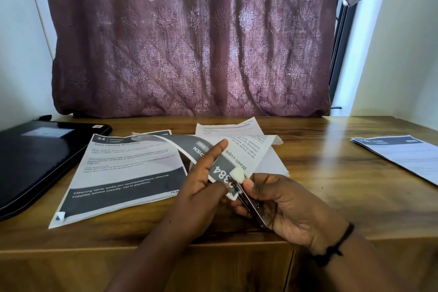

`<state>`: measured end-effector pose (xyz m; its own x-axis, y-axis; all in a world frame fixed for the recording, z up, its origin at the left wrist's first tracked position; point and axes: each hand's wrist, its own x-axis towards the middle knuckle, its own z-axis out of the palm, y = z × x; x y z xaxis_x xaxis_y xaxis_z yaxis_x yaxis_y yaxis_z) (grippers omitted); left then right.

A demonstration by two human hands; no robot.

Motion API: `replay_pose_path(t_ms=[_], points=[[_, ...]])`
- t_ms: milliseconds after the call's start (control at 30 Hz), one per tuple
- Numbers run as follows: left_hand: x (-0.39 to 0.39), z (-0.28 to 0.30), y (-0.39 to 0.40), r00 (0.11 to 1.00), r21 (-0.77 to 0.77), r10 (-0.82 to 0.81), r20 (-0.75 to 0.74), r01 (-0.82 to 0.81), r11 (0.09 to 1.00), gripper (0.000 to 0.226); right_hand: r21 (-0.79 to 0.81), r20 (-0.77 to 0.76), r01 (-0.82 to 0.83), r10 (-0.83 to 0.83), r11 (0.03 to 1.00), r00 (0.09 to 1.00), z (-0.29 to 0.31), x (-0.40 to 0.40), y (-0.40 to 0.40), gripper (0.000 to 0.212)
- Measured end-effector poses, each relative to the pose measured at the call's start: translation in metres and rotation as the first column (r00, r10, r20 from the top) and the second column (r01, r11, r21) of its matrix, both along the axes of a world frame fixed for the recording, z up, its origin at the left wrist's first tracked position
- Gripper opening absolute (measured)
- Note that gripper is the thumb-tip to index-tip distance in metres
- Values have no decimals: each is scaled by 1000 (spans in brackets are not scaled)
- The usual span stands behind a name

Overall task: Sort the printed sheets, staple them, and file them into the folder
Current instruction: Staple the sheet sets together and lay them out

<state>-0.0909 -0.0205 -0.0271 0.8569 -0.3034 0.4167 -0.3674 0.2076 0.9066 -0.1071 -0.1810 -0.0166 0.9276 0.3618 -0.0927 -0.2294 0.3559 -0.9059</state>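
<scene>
The wooden surface [320, 173] carries everything, with a plum patterned curtain [189, 42] hanging behind it. Far to the left of the grip lies the black folder [35, 156], closed and flat, where the sheets must end up. Between folder and grip lies a printed set headed "34 Kitchen" [123, 173], its near left corner folded over. Beyond the grip are loose white sheets [227, 128], and well off to the right another printed set [403, 156].

The sheet in hand [237, 156], marked "384" and "Wash cups", is lifted off the surface and curls away from the person. The right hand [291, 206] wraps around a slim metal stapler [253, 204], thumb on top, its mouth closed over the sheet's near corner, where a small white flap [237, 174] is turned up. The left hand [201, 185] pinches the same sheet just beside the stapler, index finger stretched along the paper.

The step in hand looks like stapling this corner. To do it well, the left grip should keep the layers square and flat at the corner, since the curl could let a lower sheet slip out of the stapler's mouth. The left fingers should stay clear of the mouth. A firm, single squeeze of the right grip, with the stapler set a little in from both edges, should seat the staple cleanly without tearing the paper.
</scene>
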Motion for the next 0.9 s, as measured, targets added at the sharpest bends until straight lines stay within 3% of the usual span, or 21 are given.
replay_pose_path(t_ms=[300,433,600,733,800,900], points=[[3,-1,2,1000,20,11,5,-11,1000,71,-134,29,132,-129,982,991,-2,3,10,15],[1,2,2,1000,-99,9,-20,-11,995,67,-118,21,60,-58,991,998,3,3,8,33],[-2,11,5,996,-279,61,-71,-79,957,56,-47,1,-28,29,998,1000,7,-6,-10,25],[-1,34,14,979,-381,120,-162,-174,908,48,98,-24,37,-35,994,999,6,-9,-46,71],[-2,53,23,987,-437,42,-158,-108,893,51,197,-42,131,-125,972,991,9,-8,-67,78],[-7,79,40,971,-470,-209,-115,132,872,57,315,-82,241,-227,918,970,15,-7,-97,59]])
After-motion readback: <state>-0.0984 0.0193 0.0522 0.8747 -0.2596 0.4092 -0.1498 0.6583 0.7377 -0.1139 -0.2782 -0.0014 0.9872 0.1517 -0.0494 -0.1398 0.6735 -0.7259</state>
